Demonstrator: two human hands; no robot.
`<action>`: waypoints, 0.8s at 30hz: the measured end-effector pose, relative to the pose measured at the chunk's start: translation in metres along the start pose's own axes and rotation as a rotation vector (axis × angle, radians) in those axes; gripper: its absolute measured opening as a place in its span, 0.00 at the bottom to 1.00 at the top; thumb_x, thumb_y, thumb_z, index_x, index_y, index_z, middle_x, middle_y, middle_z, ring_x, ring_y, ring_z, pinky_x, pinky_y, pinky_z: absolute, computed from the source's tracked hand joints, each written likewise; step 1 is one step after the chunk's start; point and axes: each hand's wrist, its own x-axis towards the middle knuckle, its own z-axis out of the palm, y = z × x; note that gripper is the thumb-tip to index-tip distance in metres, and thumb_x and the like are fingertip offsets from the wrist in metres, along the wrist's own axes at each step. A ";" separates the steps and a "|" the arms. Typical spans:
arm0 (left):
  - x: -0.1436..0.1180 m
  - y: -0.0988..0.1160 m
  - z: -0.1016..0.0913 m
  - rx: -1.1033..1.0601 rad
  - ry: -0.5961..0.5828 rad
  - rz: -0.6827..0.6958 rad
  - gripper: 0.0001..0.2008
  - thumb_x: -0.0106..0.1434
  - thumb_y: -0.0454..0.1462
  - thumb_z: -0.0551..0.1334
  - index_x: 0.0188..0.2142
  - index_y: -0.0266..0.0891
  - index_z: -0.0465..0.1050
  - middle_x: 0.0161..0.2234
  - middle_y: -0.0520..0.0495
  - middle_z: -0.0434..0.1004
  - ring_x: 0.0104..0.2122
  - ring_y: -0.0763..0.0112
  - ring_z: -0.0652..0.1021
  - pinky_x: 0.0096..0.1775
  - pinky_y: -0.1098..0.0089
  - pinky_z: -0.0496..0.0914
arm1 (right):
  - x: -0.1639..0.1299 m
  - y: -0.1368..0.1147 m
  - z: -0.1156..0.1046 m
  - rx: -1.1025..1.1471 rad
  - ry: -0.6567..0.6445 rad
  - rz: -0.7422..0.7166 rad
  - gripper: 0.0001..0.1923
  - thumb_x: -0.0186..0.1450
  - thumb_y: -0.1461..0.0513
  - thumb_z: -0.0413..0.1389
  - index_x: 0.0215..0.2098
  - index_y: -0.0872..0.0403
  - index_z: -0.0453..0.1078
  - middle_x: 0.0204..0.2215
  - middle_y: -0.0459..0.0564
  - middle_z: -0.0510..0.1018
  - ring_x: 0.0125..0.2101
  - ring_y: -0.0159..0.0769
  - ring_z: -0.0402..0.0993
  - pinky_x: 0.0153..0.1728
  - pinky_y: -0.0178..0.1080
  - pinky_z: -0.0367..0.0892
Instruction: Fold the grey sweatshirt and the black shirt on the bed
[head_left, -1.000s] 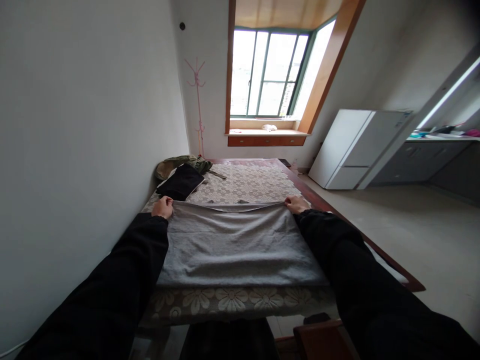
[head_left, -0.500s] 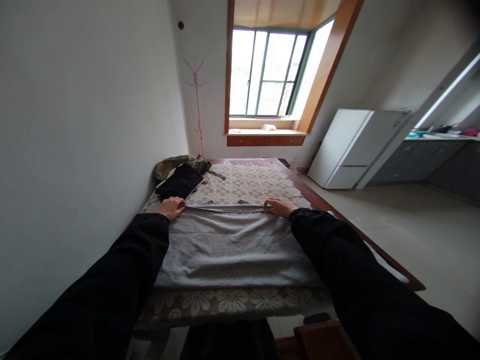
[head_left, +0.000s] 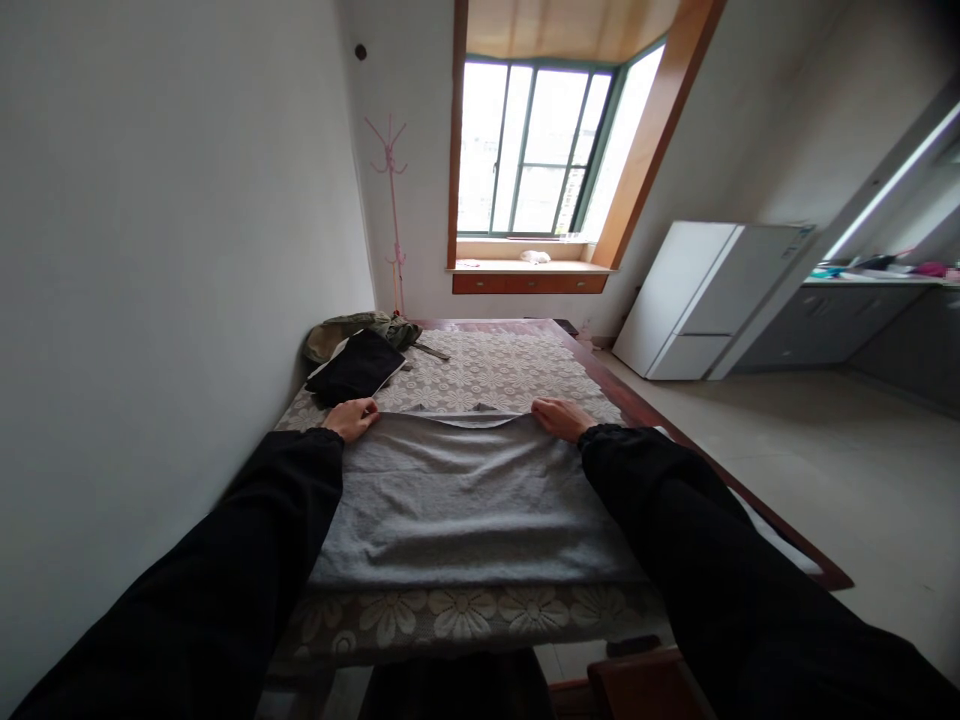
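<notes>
A grey garment (head_left: 472, 500) of soft, wrinkled fabric lies spread across the table in front of me; its exact kind does not show. My left hand (head_left: 352, 418) pinches its far edge at the left corner. At the right end of that same edge, my right hand (head_left: 561, 417) has its fingers closed on the fabric. Between the two hands the edge is slightly lifted and sags in the middle. Under the garment is a lace tablecloth (head_left: 510, 365) with a flower pattern, visible beyond and in front of it.
A black folded item (head_left: 356, 366) and an olive-green bag (head_left: 337, 335) lie at the far left by the wall. The wooden table edge (head_left: 630, 400) runs down the right. A pink coat stand (head_left: 394, 210), a window (head_left: 532, 150) and a white fridge (head_left: 682, 300) stand beyond.
Both hands have closed more tightly on the garment's far edge, which is now raised a little. The left hand has shifted slightly to the right.
</notes>
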 end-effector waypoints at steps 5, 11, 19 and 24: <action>0.009 0.005 0.000 0.021 -0.003 -0.098 0.12 0.66 0.46 0.57 0.42 0.45 0.77 0.45 0.44 0.83 0.46 0.59 0.81 0.41 0.67 0.71 | 0.014 0.006 0.004 0.039 -0.014 0.134 0.15 0.73 0.59 0.46 0.45 0.53 0.74 0.41 0.55 0.83 0.41 0.42 0.77 0.39 0.37 0.66; 0.010 0.011 -0.005 0.071 -0.031 -0.046 0.11 0.65 0.46 0.59 0.40 0.44 0.75 0.45 0.43 0.83 0.46 0.57 0.80 0.44 0.65 0.71 | 0.013 0.012 0.008 0.066 -0.062 0.118 0.10 0.68 0.58 0.56 0.46 0.51 0.74 0.42 0.52 0.82 0.45 0.40 0.76 0.42 0.36 0.66; 0.010 0.006 -0.011 0.115 -0.056 0.043 0.16 0.65 0.48 0.59 0.48 0.46 0.74 0.45 0.45 0.82 0.46 0.59 0.80 0.45 0.66 0.70 | 0.013 0.018 0.008 0.091 -0.095 0.156 0.12 0.68 0.55 0.56 0.45 0.49 0.76 0.41 0.50 0.82 0.42 0.38 0.78 0.40 0.35 0.67; 0.010 0.003 -0.010 0.156 -0.047 0.044 0.16 0.65 0.51 0.58 0.43 0.46 0.75 0.41 0.43 0.83 0.47 0.54 0.79 0.48 0.62 0.69 | 0.015 0.022 0.010 0.077 -0.116 0.218 0.16 0.69 0.50 0.54 0.44 0.49 0.77 0.38 0.50 0.83 0.39 0.38 0.78 0.37 0.35 0.67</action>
